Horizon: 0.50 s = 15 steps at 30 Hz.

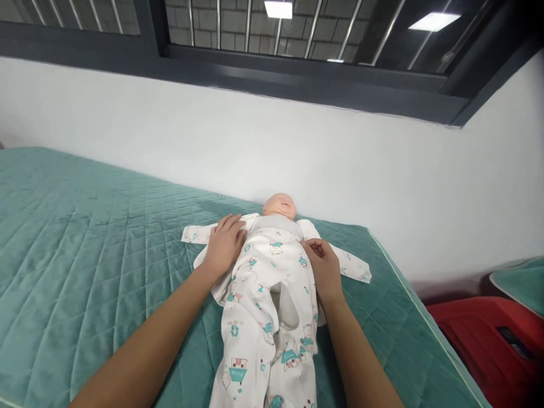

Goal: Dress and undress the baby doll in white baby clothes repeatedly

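Observation:
A baby doll (279, 205) lies on its back with its head near the wall. White printed baby pants (293, 275) with an open crotch cover its body up to the chest, below a greyish-white band. Under it a white printed baby shirt (356, 266) is spread, both sleeves out to the sides. My left hand (226, 242) rests open, fingers stretched along the shirt and the doll's side. On the other side, my right hand (323, 262) has its fingers curled and pinched at the side edge of the pants' waist. Its fingertips are partly hidden.
A green quilted cover (106, 255) spreads over the bed. Behind it stands a white wall (238, 147) below a dark window frame (297, 79) with metal bars. At the right, past the bed's edge, is a red plastic object (480, 334) beside another green cover (521, 283).

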### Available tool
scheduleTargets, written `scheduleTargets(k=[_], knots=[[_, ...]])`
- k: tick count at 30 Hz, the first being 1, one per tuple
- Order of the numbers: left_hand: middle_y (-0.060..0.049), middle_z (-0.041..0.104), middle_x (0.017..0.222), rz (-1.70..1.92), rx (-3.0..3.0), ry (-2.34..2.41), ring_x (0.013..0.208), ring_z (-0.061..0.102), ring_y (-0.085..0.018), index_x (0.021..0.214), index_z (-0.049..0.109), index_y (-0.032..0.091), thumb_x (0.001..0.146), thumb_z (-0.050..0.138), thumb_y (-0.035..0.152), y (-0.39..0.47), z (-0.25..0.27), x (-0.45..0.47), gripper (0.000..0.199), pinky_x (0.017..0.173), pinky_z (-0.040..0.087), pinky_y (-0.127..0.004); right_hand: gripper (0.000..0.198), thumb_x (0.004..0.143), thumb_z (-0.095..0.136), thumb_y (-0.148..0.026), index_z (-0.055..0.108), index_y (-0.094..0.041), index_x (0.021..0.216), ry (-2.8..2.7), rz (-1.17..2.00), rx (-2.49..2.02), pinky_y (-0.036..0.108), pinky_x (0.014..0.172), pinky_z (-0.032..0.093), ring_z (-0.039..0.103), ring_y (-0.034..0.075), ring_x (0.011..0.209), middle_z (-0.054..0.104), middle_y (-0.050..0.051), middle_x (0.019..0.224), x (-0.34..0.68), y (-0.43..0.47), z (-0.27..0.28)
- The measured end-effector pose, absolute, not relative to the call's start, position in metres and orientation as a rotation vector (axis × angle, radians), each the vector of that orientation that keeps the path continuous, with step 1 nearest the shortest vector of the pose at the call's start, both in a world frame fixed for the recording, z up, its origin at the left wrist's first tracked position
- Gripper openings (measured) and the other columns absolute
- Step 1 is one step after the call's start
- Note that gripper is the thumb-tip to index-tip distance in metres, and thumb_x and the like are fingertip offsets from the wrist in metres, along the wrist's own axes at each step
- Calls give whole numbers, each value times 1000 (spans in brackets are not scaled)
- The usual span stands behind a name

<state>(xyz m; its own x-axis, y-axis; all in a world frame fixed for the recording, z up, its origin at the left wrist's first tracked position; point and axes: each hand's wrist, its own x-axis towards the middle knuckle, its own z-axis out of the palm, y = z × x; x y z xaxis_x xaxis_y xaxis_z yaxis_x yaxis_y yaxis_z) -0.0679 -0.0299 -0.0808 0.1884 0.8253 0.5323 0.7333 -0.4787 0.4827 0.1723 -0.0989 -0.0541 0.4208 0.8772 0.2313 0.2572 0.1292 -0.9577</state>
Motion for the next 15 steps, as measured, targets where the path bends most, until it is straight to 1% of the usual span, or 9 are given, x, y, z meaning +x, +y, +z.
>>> scheduleTargets(k=[3, 4, 6, 8, 11, 13, 15], knots=[[-12, 54, 141, 1148, 2343, 1687, 136, 38, -34, 123, 60, 19, 96, 45, 31, -31, -82, -69, 33, 107, 37, -58, 25, 78, 62, -40, 62, -21, 94, -1146, 311, -1516, 37, 86, 47, 59, 23, 95, 65, 8, 102, 182, -99, -55], [-13, 53, 141, 1187, 2344, 1687, 137, 37, -34, 122, 61, 18, 95, 46, 31, -32, -81, -69, 33, 108, 37, -58, 26, 79, 60, -38, 62, -20, 97, -1170, 206, -1582, 40, 91, 46, 58, 25, 100, 64, 10, 107, 187, -99, -56], [-13, 53, 141, 1318, 2339, 1589, 137, 38, -32, 119, 63, 18, 95, 46, 30, -35, -78, -69, 32, 111, 36, -55, 31, 78, 57, -37, 62, -17, 101, -1211, 65, -1736, 45, 96, 42, 55, 29, 106, 62, 15, 111, 197, -98, -57], [-9, 55, 139, 1421, 2330, 1385, 134, 44, -27, 117, 65, 20, 96, 43, 28, -37, -76, -69, 32, 112, 38, -50, 39, 77, 56, -38, 61, -13, 106, -1229, 11, -1853, 48, 97, 41, 54, 32, 106, 61, 19, 110, 202, -98, -58], [-7, 62, 133, 1347, 2347, 1119, 125, 54, -21, 122, 63, 22, 98, 37, 24, -38, -74, -69, 35, 110, 43, -43, 48, 79, 54, -42, 58, -12, 116, -1276, -19, -1895, 46, 95, 41, 53, 33, 107, 60, 19, 113, 198, -101, -59], [-7, 62, 133, 1264, 2384, 1123, 126, 55, -21, 126, 61, 21, 98, 37, 25, -35, -76, -68, 37, 111, 41, -43, 48, 82, 52, -44, 56, -15, 119, -1316, 41, -1913, 44, 92, 42, 53, 32, 109, 59, 18, 118, 193, -102, -59], [-9, 58, 139, 1213, 2430, 1264, 132, 50, -23, 131, 57, 19, 98, 40, 28, -31, -80, -69, 38, 114, 37, -46, 45, 84, 50, -44, 55, -17, 120, -1307, 131, -1946, 42, 89, 43, 55, 32, 107, 60, 16, 118, 191, -103, -59]])
